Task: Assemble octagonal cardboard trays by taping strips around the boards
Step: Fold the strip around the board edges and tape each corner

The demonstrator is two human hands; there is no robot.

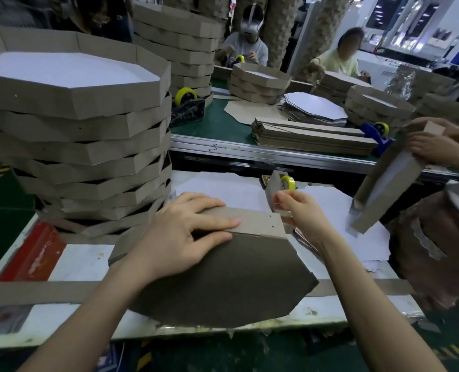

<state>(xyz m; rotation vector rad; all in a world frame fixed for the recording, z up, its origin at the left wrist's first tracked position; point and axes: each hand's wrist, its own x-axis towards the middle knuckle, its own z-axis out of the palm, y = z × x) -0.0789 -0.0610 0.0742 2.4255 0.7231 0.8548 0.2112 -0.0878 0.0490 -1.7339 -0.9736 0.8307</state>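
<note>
The left hand (185, 232) lies palm down on the far left part of the octagonal board (223, 280). Its fingers are nearly straight and pressed flat across the cardboard strip (252, 221) that runs along the board's far edge, and the thumb rests on the board's brown face just below the fold. The right hand (298, 208) is curled, with thumb and forefinger pinched together on the next section of the same strip, which is bent upright at the board's far right corner. Whether any tape also sits between those fingertips cannot be told. The board lies brown side up at the near middle of the counter (83, 261), its near edge overhanging the counter's front. Just behind the right hand stands a tape dispenser (287, 182) with a yellow roll. A second long strip (48, 291) lies flat along the counter's near edge and passes under the board. To the left, a tall stack of finished trays (75, 135) stands on the counter, the top tray white inside. At the right edge another person's hands (432, 146) hold a tilted tray (386, 189). On the metal rail (249, 153) beyond the counter there are small scribbled marks, too small to read.
</note>
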